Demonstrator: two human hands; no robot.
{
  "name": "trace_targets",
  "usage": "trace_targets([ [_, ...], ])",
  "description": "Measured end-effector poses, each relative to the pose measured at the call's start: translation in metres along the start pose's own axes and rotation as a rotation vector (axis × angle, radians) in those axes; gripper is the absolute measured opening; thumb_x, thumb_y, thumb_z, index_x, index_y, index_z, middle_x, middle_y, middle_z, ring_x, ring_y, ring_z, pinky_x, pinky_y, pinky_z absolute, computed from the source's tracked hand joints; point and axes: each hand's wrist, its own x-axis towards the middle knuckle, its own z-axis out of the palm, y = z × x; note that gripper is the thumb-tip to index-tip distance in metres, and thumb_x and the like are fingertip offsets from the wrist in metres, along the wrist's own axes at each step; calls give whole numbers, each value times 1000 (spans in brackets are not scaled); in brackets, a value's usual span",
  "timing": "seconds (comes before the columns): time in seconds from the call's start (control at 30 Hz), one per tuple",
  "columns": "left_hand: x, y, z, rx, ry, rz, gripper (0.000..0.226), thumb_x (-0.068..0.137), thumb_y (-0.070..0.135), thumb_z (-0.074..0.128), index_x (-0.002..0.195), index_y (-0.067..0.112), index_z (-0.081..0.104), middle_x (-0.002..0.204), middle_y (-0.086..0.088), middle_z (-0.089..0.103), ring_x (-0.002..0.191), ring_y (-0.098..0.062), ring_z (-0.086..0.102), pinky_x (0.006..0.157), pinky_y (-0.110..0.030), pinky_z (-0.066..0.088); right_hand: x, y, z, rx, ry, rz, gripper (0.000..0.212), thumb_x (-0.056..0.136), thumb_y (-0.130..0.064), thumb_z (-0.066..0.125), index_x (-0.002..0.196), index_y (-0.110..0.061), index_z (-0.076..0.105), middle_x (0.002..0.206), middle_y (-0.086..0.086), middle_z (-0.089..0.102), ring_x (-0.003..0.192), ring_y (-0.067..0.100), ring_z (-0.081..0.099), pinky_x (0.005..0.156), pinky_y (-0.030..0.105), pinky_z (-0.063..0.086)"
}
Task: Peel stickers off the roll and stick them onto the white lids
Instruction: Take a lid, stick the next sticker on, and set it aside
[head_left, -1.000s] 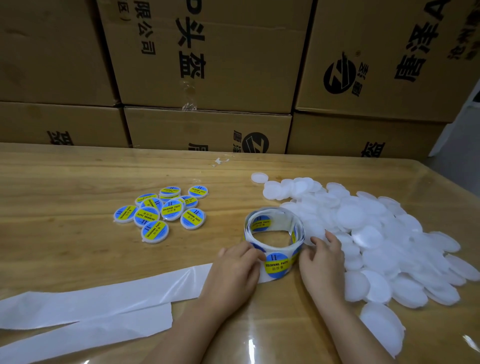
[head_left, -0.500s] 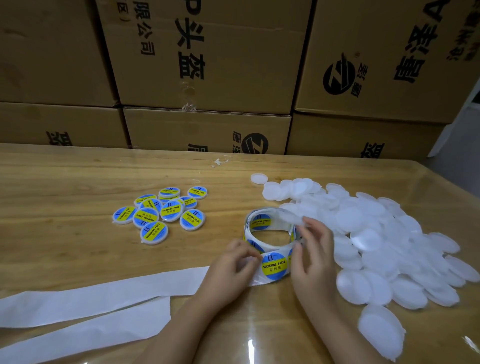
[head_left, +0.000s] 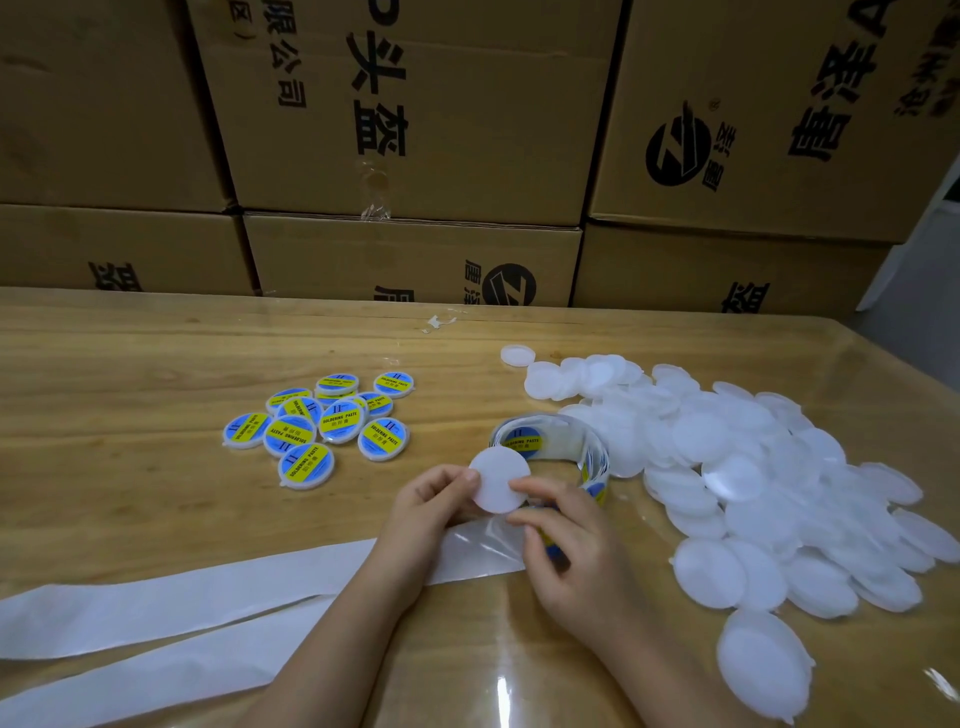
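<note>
Holding one white lid (head_left: 500, 480) just below centre of frame, plain face toward the camera, covering the near rim of the roll in view. Left hand (head_left: 431, 506) at its left edge: fingers curled in and bunched together, tips touching the rim, thumb mostly hidden. Right hand (head_left: 576, 556) at its lower right: thumb laid over the face near the rim, index finger curled under the bottom edge, so pinching the lid between the two. Other right fingers curled toward the palm with a bit of blue and yellow showing between them; can't tell whether that's a peeled sticker or part of the roll behind. Sticker roll (head_left: 597, 460) standing on edge on the table (head_left: 130, 364), just up and right of the lid, right beside the right fingertips, one blue-yellow sticker visible on its inner turn. Spent white backing strip (head_left: 182, 597) trailing from under the hands to the lower left of frame, in two runs. Big loose pile of blank lids (head_left: 753, 467) filling the right side, from mid-frame down to the lower right corner, near edge just beside the roll. Cluster of labelled lids (head_left: 322, 428) left of centre, well apart from the hands, blue-yellow faces up, some overlapping. Stacked cardboard boxes (head_left: 415, 130) across the top of frame behind the table's far edge.
</note>
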Motion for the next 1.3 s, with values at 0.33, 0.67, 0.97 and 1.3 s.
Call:
trace_targets([
  [0.33, 8, -8, -6, 35, 54, 33, 7, 74, 19, 72, 79, 17, 68, 75, -13, 71, 69, -18, 68, 64, -22, 53, 0, 24, -4, -366, 109, 354, 36, 74, -19, 42, 99, -21, 68, 102, -7, 64, 98, 24, 55, 81, 38, 40],
  [0.67, 8, -17, 0, 182, 144, 156, 25, 86, 39, 56, 80, 15, 58, 76, -6, 70, 73, -21, 67, 70, -27, 52, -1, 27, -6, -488, 32, 296, 10, 72, -23, 57, 78, -20, 66, 99, -7, 62, 101, 20, 53, 88, 41, 35],
  [0.97, -5, -17, 6, 812, 190, 417, 32, 89, 56, 35, 83, 28, 48, 75, 6, 61, 73, -10, 58, 65, -35, 46, 0, 25, -8, -557, 4, 108, 23, 83, -39, 50, 79, -25, 67, 77, -14, 60, 84, 13, 45, 73, 31, 28],
  [1.3, -7, -9, 12, 1052, 222, 670, 26, 93, 41, 36, 72, 25, 36, 66, 14, 36, 67, -13, 40, 58, -25, 27, 0, 16, -5, -469, 19, 10, 18, 80, -36, 56, 93, -28, 67, 91, -6, 58, 86, 16, 49, 80, 31, 28],
])
